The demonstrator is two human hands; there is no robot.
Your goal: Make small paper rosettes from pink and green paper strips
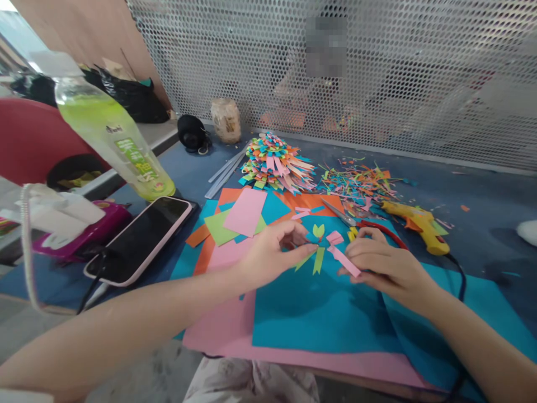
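My left hand hovers over a blue paper sheet, fingers pinched on a green paper strip. Another green strip lies just beside it. My right hand is closed on a pink paper strip that sticks out toward the left hand. A small green folded piece and a folded pink piece lie just beyond the fingertips. The blue sheet rests on a larger pink sheet.
Red-handled scissors and a yellow glue gun lie behind my right hand. A colourful paper-strip pile and scraps sit farther back. A phone and green drink bottle stand left. Behind the perforated screen sits another person.
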